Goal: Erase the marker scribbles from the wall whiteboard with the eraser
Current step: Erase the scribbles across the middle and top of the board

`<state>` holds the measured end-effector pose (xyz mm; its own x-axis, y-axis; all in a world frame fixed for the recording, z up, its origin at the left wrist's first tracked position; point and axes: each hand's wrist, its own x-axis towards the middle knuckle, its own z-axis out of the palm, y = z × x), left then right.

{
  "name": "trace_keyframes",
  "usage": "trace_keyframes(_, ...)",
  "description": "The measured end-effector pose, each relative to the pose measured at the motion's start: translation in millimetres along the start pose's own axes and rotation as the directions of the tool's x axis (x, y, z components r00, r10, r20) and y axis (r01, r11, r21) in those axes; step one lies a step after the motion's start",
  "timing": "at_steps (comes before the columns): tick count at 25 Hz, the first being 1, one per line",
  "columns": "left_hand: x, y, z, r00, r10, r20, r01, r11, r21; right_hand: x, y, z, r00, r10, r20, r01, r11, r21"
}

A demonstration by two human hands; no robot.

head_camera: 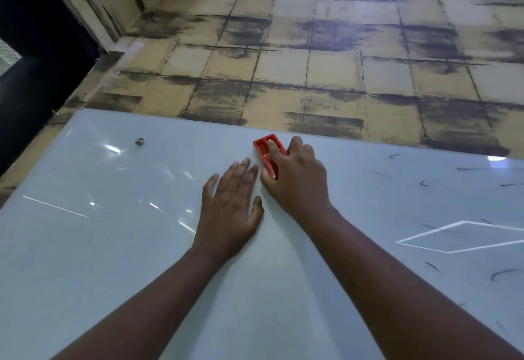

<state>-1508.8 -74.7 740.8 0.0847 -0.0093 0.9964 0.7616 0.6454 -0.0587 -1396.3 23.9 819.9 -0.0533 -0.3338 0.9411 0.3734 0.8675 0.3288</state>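
Note:
A glossy white whiteboard (119, 246) fills the lower part of the head view. My right hand (297, 181) grips a red plastic eraser (265, 147) and holds it against the board close to its top edge. My left hand (231, 206) lies flat on the board just left of the right hand, fingers straight and spread. Short black marker scribbles (425, 183) are scattered over the right side of the board. The eraser's pad is hidden under it.
A round metal mounting stud (139, 141) sits near the board's upper left corner. Above the board is a wall (312, 62) with a tan and dark tile pattern. A dark opening (31, 56) lies at the left. Light reflections streak the board.

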Motion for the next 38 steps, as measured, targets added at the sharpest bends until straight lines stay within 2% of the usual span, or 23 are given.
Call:
trace_keyframes(2, -1.0, 1.2, -2.0, 1.0, 0.003, -0.009, -0.003, 1.0, 0.004, -7.3, 34.1, -11.1, 1.0, 0.021, 0.022, -0.02, 1.0, -0.02)
trace_keyframes(5, -3.7, 3.7, -3.8, 0.998, -0.004, -0.068, 0.004, 1.0, 0.008, -23.5, 105.9, -31.7, 0.978, 0.208, -0.017, -0.209, 0.976, -0.055)
trace_keyframes(8, -8.8, 24.5, -1.7, 0.995, -0.067, -0.08, 0.07, 0.997, 0.031, -52.9, 184.3, -57.1, 0.909, 0.41, -0.079, -0.415, 0.906, -0.08)
trace_keyframes(11, -14.8, 61.7, 6.3, 0.988, -0.146, -0.053, 0.149, 0.988, 0.04, -79.7, 228.8, -74.6, 0.846, 0.514, -0.145, -0.528, 0.844, -0.089)
trace_keyframes(15, -12.6, 101.5, 19.1, 0.997, 0.044, -0.068, -0.039, 0.997, 0.073, -87.8, 239.3, -77.9, 0.808, 0.579, -0.109, -0.587, 0.806, -0.071)
trace_keyframes(17, -11.6, 122.1, 27.0, 0.993, 0.09, -0.07, -0.085, 0.994, 0.073, -86.4, 230.3, -77.4, 0.784, 0.617, -0.069, -0.62, 0.783, -0.038)
trace_keyframes(19, -12.2, 141.4, 35.6, 0.991, 0.114, -0.062, -0.11, 0.992, 0.067, -89.9, 205.9, -72.6, 0.826, 0.563, -0.04, -0.564, 0.825, -0.034)
trace_keyframes(22, -9.7, 149.9, 43.3, 0.993, 0.104, -0.049, -0.101, 0.993, 0.058, -105.4, 154.8, -54.9, 0.947, 0.321, 0.001, -0.321, 0.947, -0.021)
trace_keyframes(25, -11.1, 146.3, 45.5, 0.997, 0.083, -0.007, -0.083, 0.996, 0.042, -116.2, 136.5, -47.9, 0.976, 0.217, -0.01, -0.217, 0.976, 0.017)
trace_keyframes(29, -14.0, 145.9, 43.1, 0.997, 0.078, 0.009, -0.078, 0.997, 0.019, -129.6, 163.5, -58.4, 0.997, 0.067, 0.024, -0.066, 0.997, -0.048)
trace_keyframes(30, -14.9, 146.9, 41.6, 0.997, 0.075, 0.007, -0.075, 0.997, 0.009, -130.9, 178.0, -63.5, 0.996, 0.091, 0.025, -0.089, 0.994, -0.06)
trace_keyframes(32, -18.1, 148.9, 39.0, 0.998, 0.066, -0.001, -0.066, 0.998, -0.017, -133.6, 212.6, -75.2, 0.969, 0.248, 0.015, -0.247, 0.967, -0.058)
trace_keyframes(35, -26.9, 151.3, 37.8, 0.998, 0.065, -0.005, -0.065, 0.997, -0.049, -155.8, 258.7, -93.2, 0.864, 0.5, -0.065, -0.502, 0.864, -0.026)
trace_keyframes(38, -33.5, 153.3, 36.4, 0.998, 0.056, -0.012, -0.057, 0.997, -0.055, -191.7, 262.7, -96.7, 0.776, 0.61, -0.162, -0.618, 0.786, -0.003)
